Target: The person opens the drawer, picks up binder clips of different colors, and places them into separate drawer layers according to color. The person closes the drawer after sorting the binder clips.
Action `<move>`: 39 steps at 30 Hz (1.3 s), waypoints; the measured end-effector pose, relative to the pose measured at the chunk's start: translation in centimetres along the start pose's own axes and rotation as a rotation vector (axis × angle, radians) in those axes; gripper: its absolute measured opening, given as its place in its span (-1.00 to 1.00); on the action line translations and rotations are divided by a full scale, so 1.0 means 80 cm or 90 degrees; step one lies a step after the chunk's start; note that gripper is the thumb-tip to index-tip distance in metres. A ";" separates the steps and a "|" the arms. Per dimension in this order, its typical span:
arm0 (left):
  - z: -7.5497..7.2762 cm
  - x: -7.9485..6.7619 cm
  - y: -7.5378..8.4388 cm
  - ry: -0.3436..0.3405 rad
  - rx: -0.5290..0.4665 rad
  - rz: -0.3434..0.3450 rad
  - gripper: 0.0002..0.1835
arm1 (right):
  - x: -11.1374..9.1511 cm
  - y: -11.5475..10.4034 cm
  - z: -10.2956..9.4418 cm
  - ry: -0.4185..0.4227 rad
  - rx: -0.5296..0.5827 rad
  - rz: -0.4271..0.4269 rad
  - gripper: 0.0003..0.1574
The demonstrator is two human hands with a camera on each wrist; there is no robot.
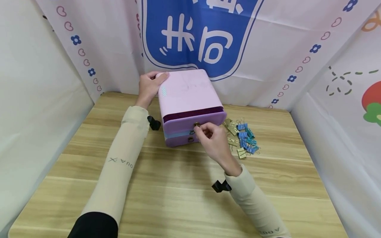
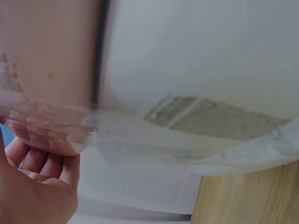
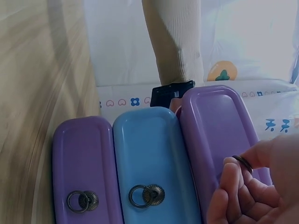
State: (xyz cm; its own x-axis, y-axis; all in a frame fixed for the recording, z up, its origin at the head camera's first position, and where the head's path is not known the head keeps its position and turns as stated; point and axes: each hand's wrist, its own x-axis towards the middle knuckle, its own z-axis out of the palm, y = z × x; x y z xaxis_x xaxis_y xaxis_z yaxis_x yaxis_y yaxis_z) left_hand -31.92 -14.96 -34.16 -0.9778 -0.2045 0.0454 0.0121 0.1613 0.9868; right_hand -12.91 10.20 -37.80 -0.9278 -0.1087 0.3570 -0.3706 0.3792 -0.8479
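1. My right hand [image 1: 215, 140] pinches the ring [image 3: 243, 163] on the slightly ajar top drawer [image 1: 181, 124].
2. Beyond it, my left hand [image 1: 148, 86] grips the box [image 1: 189, 92] at its far left corner.
3. Clips [image 1: 243, 135] lie just right of my right hand.

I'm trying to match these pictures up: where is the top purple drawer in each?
Head: top purple drawer near the centre, right hand at its ring pull.
Left wrist: not in it.
Right wrist: top purple drawer right of centre.
Shared landmark: wooden table, in all three.
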 end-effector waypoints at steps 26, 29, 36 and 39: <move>0.001 0.001 0.000 0.000 -0.001 -0.004 -0.48 | -0.035 -0.011 -0.017 -0.028 -0.039 -0.016 -0.80; 0.002 0.002 -0.002 -0.003 -0.006 0.002 -0.49 | -0.037 -0.010 -0.017 -0.024 -0.042 -0.018 -0.81; 0.003 0.002 -0.005 -0.003 -0.006 0.025 -0.49 | -0.042 -0.011 -0.018 -0.021 -0.040 -0.023 -0.82; 0.003 0.002 -0.005 0.002 -0.002 0.031 -0.50 | -0.044 -0.011 -0.019 -0.022 -0.043 -0.028 -0.82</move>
State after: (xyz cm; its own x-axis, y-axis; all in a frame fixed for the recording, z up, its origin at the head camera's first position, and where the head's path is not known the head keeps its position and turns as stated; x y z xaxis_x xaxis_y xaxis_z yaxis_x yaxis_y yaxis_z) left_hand -32.16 -14.85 -34.61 -0.9755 -0.1992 0.0935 0.0601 0.1674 0.9840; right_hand -9.28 11.66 -37.74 -0.9121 -0.1572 0.3786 -0.4081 0.4346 -0.8028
